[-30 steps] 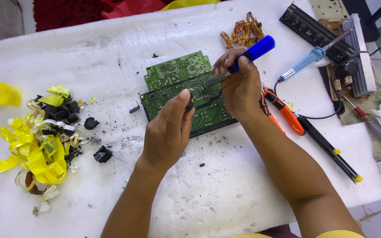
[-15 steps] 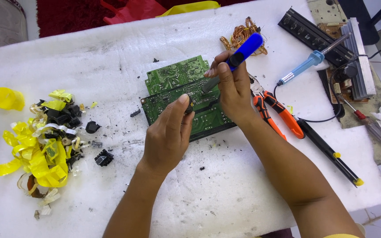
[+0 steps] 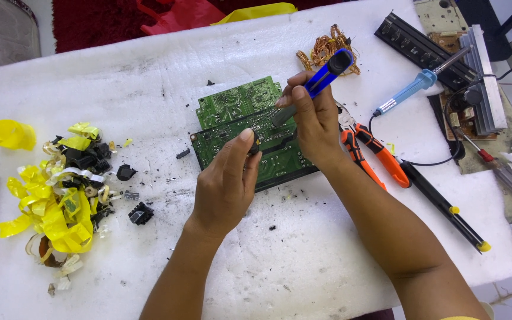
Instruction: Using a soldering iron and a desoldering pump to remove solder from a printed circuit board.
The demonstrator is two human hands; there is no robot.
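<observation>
At far left of the frame lies a heap of yellow tape scraps [image 3: 42,204] mixed with small black parts, on a white foam sheet [image 3: 149,65]. At centre, the left hand [image 3: 226,184] pinches a small dark component [image 3: 255,144] between thumb and fingertips, just above a green circuit board [image 3: 232,106] that rests flat at mid-frame. The board looks stiff, light and easily cracked, best steadied by its edges. The right hand [image 3: 314,121], wrist bent down, is closed around a blue-handled tool [image 3: 321,80] whose grey tip meets the board. Just right lie orange-handled pliers [image 3: 380,157], a black screwdriver [image 3: 442,204] and, at upper right, a light-blue soldering iron [image 3: 413,89].
</observation>
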